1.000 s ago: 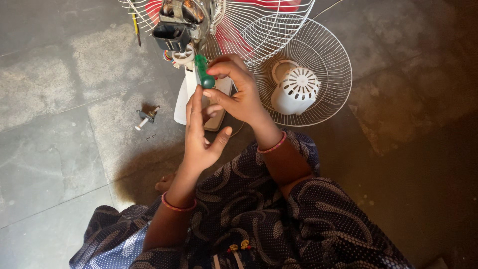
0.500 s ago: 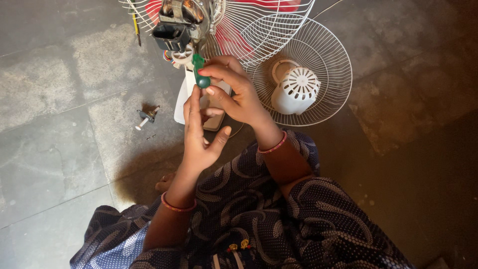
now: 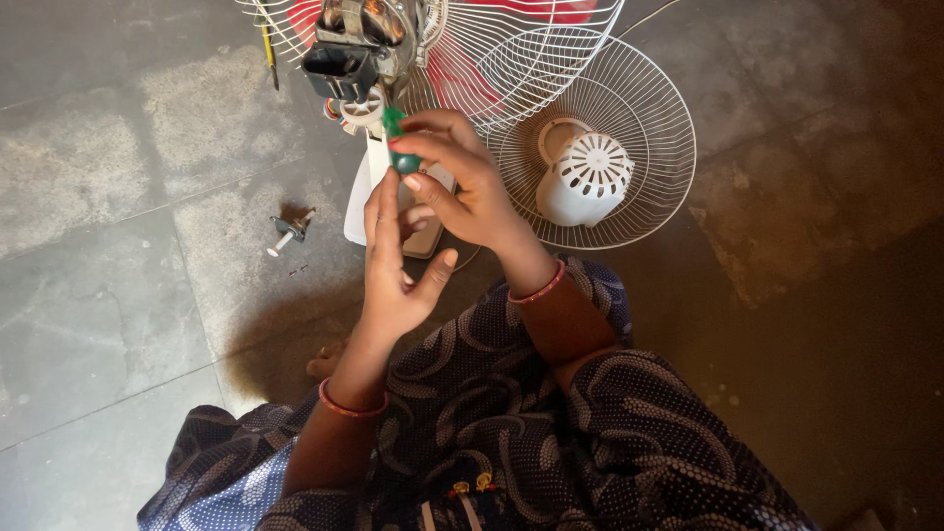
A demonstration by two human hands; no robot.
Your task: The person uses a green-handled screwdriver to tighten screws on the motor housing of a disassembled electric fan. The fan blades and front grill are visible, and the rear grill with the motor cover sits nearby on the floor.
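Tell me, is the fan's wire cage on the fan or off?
Off. One round wire cage lies flat on the floor beside the fan motor, with a white plastic cover resting in it. The motor is bare, uncovered.

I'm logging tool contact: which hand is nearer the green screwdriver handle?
Right. The right hand grips the green screwdriver handle in its fingertips, below the fan motor. The left hand is open just beneath, not gripping it.
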